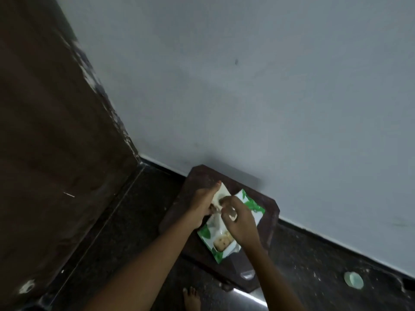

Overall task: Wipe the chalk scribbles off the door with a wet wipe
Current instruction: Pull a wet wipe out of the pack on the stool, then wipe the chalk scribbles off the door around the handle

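Wet wipe pack (pixel 219 240): a green and white pack that lies flat on a dark wooden stool (pixel 268 213), near the wall (pixel 269 86).
White flap (pixel 223 192): it is lifted at the far end of the pack, between the two hands.
Left hand (pixel 202 207): it holds the white flap. The thumb lies straight along the flap's left edge and the other fingers are curled under it.
Right hand (pixel 239 219): it is above the middle of the pack with the fingers curled narrow and the fingertips at the flap. The picture is blurred here, so I cannot tell if they pinch a wipe.
Door (pixel 45 131): brown, on the left, well apart from both hands. It has a short white chalk line (pixel 68 194).
Floor (pixel 107 232): dark, with a bare foot (pixel 190 297) and a small pale round thing (pixel 353 279) on it.
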{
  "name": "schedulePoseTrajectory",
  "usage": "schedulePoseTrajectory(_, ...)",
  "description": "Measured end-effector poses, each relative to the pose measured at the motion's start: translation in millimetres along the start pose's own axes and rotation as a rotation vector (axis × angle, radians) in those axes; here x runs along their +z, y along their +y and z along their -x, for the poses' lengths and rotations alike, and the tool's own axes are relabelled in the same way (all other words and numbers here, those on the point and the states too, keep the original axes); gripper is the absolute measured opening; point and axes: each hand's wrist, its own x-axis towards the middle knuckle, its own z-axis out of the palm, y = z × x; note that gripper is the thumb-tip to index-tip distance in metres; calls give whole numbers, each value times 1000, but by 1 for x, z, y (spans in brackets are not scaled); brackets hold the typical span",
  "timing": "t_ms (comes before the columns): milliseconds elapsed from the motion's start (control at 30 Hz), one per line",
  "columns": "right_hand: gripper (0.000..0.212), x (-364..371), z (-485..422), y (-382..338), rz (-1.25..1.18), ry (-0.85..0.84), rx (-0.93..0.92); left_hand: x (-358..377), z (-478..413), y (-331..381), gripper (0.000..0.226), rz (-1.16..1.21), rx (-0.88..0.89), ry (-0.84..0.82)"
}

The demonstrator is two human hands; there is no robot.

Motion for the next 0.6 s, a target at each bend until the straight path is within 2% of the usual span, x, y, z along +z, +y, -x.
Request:
schedulePoseTrajectory(100, 24, 9, -12, -45, 128, -91, -262, -37, 25, 23, 8, 6, 92, 8)
schedulePoseTrajectory(233, 23, 36, -20, -100, 167, -140, -444, -95, 59, 43, 13, 25, 194, 120)
schedulePoseTrajectory(333, 12, 65, -22, -141, 73, -185, -486, -146, 91, 51, 17, 27, 260, 202)
schedulePoseTrajectory(433, 9, 99, -20, -188, -130, -227, -390, -201, 129, 56, 19, -52, 377, 310)
schedulePoseTrajectory(533, 25, 134, -16, -246, -227, -180, -441, -256, 173, 60, 23, -185, 493, 466)
schedulePoseTrajectory(600, 37, 157, -11, -285, -188, -273, -573, -289, 203, 60, 22, -277, 565, 544)
